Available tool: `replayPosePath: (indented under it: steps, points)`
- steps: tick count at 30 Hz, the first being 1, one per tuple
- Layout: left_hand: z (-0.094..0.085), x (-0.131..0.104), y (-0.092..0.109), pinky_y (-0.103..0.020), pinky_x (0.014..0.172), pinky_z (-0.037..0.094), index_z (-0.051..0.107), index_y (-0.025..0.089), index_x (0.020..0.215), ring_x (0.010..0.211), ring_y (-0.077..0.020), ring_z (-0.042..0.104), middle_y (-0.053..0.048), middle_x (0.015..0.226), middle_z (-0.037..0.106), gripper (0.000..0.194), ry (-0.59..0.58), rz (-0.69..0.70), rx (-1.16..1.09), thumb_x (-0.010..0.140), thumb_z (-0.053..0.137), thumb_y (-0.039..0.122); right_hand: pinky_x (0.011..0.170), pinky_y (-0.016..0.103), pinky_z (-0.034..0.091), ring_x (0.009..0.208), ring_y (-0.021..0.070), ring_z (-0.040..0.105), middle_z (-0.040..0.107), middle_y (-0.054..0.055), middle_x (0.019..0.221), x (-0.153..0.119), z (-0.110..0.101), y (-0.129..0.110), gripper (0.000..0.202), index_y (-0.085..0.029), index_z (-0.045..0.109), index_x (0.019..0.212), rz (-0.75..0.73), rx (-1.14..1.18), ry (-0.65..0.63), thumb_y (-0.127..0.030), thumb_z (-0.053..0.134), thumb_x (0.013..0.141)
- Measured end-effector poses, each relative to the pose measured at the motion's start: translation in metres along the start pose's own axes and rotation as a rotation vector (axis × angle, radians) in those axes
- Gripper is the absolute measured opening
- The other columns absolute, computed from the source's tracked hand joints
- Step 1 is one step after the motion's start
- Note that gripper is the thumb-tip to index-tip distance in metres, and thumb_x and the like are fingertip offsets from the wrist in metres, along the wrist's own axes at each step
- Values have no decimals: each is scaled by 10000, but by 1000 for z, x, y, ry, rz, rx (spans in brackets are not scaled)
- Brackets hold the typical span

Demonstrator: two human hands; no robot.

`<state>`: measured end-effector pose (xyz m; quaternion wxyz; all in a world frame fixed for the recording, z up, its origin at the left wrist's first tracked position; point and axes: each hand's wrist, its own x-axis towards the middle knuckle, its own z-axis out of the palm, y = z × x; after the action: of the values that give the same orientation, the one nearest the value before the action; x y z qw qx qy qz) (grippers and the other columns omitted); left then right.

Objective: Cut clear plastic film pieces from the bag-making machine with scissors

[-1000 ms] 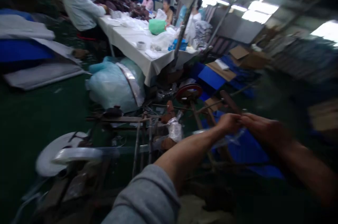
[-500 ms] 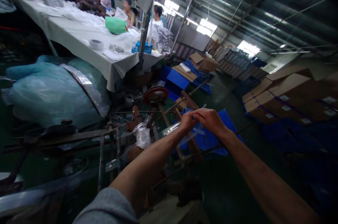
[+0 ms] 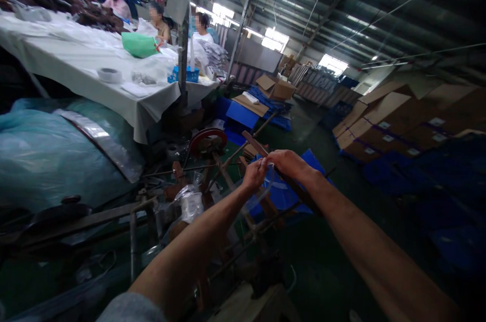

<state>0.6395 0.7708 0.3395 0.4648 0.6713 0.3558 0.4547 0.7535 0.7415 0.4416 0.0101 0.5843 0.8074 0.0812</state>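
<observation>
The film [image 3: 271,180], a clear, limp piece, hangs in a loose curl under the two hands, in front of the blue sheet [image 3: 309,159] and just beside the wooden bar [image 3: 253,143] of the frame [image 3: 225,170]. The fingers of the left hand [image 3: 255,175] look pinched on the film, thumb and forefinger together; those of the right hand [image 3: 289,162] bend down over the same spot and seem clamped on it too, though their tips are partly hidden. With the two grips meeting this closely, small fingertip moves should serve better than swings of the arm. One hand would do well to hold the film firmly while the other works its edge, so that it does not slip or crease. Thin film probably clings and folds on itself, so a light, even tension ought to help. The loose curl is best guided away from the rods, where it could snag, and the knuckles kept off the bar. Both arms are stretched well forward, past the roll [image 3: 191,203]; standing nearer might steady the pinch and ease the view of the fingertips.
</observation>
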Motion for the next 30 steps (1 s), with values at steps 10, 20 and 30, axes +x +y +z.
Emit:
replayPosePath:
  steps: [10,20,30]
  points:
    - [-33,-5,12,-215,380,387,580,114,834,527,-131,552,-68,721,602,534,-203,-342,-117,821,271,550,656,221,386,698,121,560,623,10,755,-4,11,12,171,-203,558,839,127,199,121,-308,424,831]
    - [-39,0,11,-219,379,411,581,101,870,441,-104,518,-32,630,559,566,-306,-269,-212,815,279,577,629,241,357,713,145,576,649,26,797,-2,2,-9,276,-231,610,860,131,98,67,-470,483,803]
    - [-37,-3,8,-206,389,400,619,107,929,411,-98,517,-5,533,541,647,-288,-259,-257,798,254,625,623,245,296,798,150,584,652,64,832,-20,28,-24,486,-208,603,853,166,-84,143,-529,240,889]
